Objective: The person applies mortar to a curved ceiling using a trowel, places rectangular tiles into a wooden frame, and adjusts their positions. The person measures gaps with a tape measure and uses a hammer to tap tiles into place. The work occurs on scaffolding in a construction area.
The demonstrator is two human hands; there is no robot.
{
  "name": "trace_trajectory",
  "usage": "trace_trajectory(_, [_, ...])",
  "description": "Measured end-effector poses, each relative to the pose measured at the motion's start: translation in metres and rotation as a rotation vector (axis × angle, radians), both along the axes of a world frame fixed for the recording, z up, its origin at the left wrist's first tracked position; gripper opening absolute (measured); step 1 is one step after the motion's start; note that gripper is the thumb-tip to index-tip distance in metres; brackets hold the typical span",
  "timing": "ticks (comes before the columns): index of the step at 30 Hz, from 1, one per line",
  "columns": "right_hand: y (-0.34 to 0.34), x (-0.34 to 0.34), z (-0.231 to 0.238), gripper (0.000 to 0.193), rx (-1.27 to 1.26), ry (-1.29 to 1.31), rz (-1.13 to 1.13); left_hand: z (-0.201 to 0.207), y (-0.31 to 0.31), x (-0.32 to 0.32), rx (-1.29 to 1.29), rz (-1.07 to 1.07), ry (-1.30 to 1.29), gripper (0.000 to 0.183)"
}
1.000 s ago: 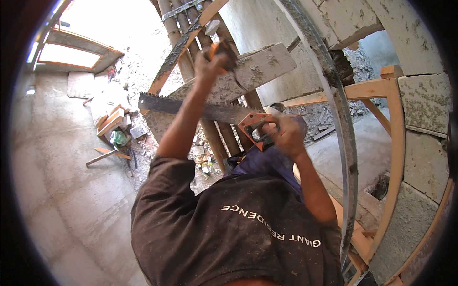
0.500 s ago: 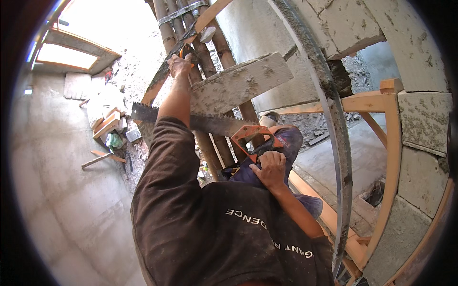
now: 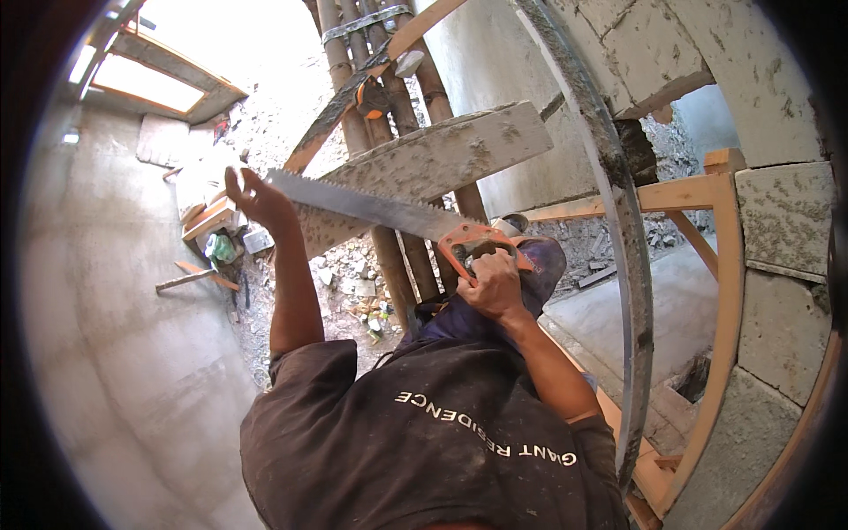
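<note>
My right hand (image 3: 496, 284) is wrapped around the orange handle of a hand saw (image 3: 371, 210), just above my lap. The saw's long toothed blade points to the left, across the lower edge of a rough grey block (image 3: 442, 155). My left hand (image 3: 261, 201) is raised beside the blade's tip, fingers apart and holding nothing; whether it touches the blade I cannot tell. Farther out, an orange and black tape measure (image 3: 373, 99) sits on the bamboo poles, against a dark-stained wooden board (image 3: 340, 115).
Several bamboo poles (image 3: 393, 274) tied together run away in front of me. A metal bar (image 3: 609, 194) and a timber frame (image 3: 726, 265) stand to the right, by a block wall (image 3: 782, 221). Rubble and wood scraps (image 3: 208, 221) lie at the left.
My left hand has let go of the tape measure and drawn back to the left, near the saw tip. My right hand has closed around the saw handle, and the blade has lifted and shifted slightly.
</note>
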State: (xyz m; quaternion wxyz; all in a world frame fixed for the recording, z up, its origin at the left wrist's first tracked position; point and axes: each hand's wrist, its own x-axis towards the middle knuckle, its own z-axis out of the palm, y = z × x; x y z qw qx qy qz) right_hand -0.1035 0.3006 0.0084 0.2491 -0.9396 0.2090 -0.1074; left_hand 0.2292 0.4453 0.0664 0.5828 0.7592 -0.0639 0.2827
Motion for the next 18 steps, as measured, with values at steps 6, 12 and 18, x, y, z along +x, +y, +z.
trace_trajectory(6, [0.008,-0.052,0.089,0.027,0.387,-0.12,-0.108,-0.057,0.002,-0.035,0.17,-0.132,-0.013,0.043])
trace_trajectory(12, [0.018,-0.089,0.105,0.024,0.491,-0.121,-0.346,-0.105,-0.102,-0.039,0.685,-0.373,0.113,0.042])
trace_trajectory(18, [0.035,-0.1,0.1,0.022,0.612,-0.183,-0.438,-0.112,-0.128,-0.055,0.925,-0.394,0.252,0.042])
